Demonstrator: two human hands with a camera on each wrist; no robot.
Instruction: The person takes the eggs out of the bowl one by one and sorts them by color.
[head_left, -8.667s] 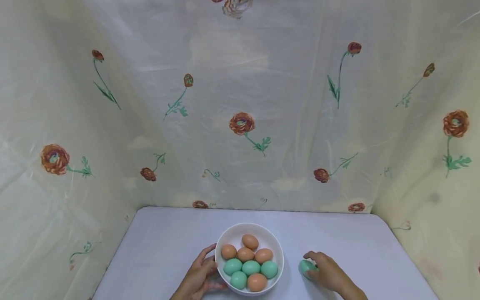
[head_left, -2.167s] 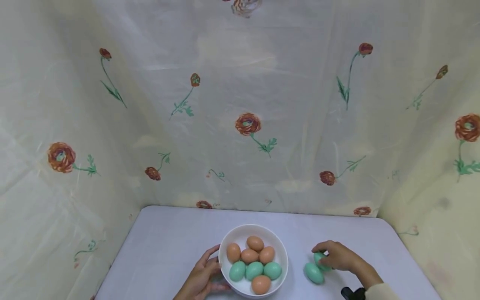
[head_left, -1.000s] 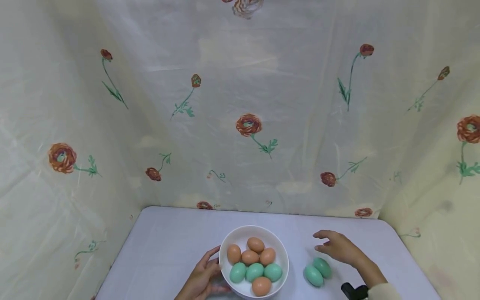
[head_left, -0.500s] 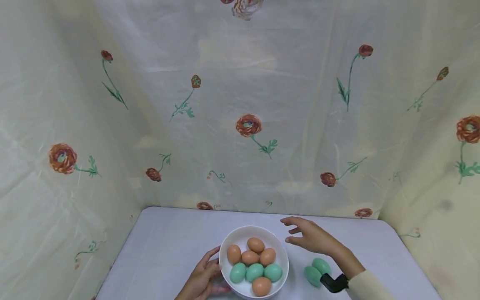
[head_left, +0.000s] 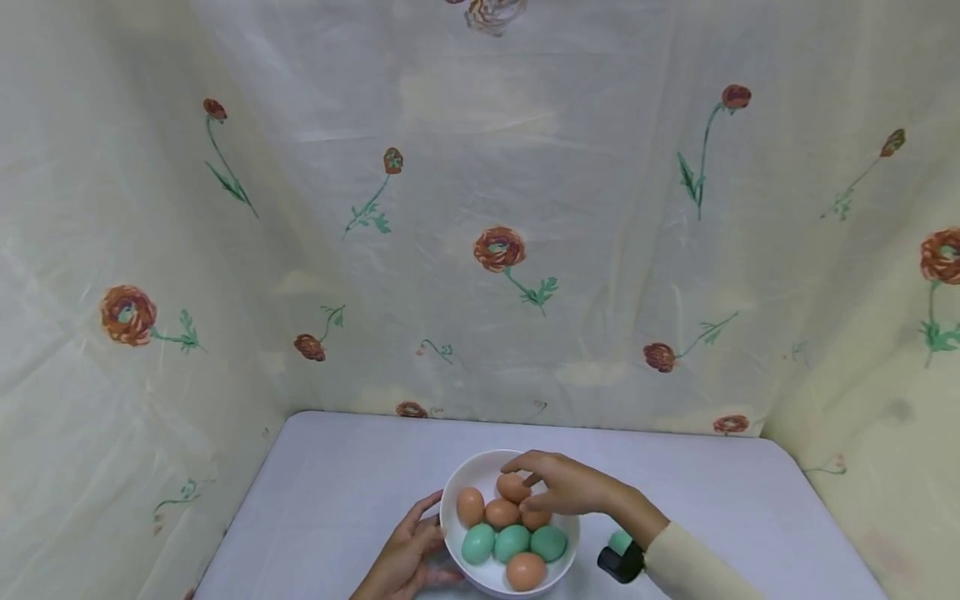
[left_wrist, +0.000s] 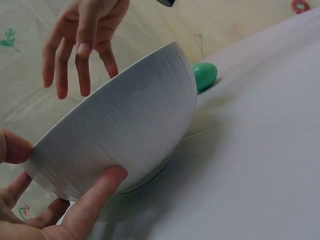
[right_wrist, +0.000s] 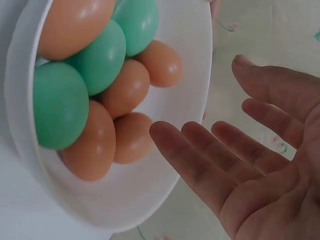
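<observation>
Inside the white bowl (head_left: 477, 472), brown eggs (head_left: 526, 572) and green eggs (head_left: 512, 543) are grouped close together, several of them touching. The shells look smooth, stiff and light, and are likely to be prone to rolling; whether they are real or toy cannot be told, so fragility is best assumed. An egg is best taken by opposite sides at its widest part, with only light pressure applied. The farthest brown egg (head_left: 512, 490) seems easiest to pinch, as bare bowl is left beyond it.

Over that end of the bowl, the right hand (head_left: 564, 485) is held with fingers and thumb spread, and nothing is gripped. By the left hand (head_left: 408, 552) the bowl is gripped at its side, fingers and thumb set against the outer wall.

To the right of the bowl, a loose green egg (head_left: 619, 538) is placed on the surface (head_left: 337, 483), partly hidden by a black wrist device (head_left: 621, 565). The right forearm is covered by a pale sleeve (head_left: 693, 567), and the surface is enclosed by flower-printed cloth (head_left: 585, 250).
</observation>
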